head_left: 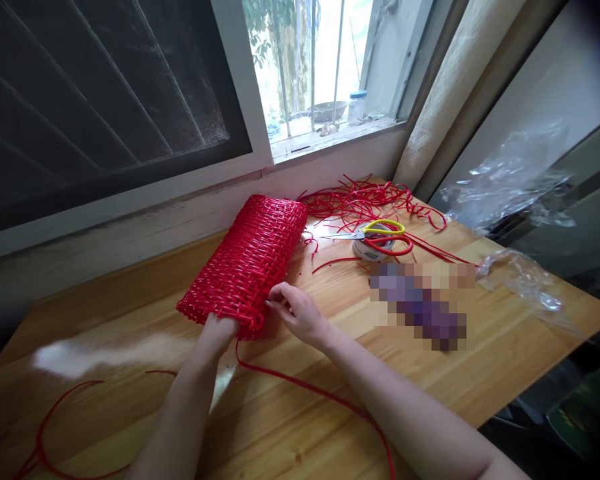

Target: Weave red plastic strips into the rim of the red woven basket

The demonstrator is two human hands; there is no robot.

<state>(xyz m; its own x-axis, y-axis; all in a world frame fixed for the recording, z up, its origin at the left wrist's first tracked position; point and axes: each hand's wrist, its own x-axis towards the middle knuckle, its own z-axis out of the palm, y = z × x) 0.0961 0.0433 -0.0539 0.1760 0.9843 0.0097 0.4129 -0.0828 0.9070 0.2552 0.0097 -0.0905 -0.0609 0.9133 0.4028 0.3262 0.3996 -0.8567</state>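
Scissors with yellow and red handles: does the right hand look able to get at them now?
Probably yes: the scissors lie uncovered; only a thin red strand shows between them and the right hand.

head view | from wearer's head | forward-down | close above table [275,440] | window [325,73] beyond

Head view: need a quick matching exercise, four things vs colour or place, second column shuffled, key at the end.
Things
1. basket
2. right hand
3. scissors
4. jar

Colour or place
A. one yellow handle, one red
B. blue lid
C. woven, red all over
D. at the basket's near end, fingers bent

Pairs: 1-C, 2-D, 3-A, 4-B
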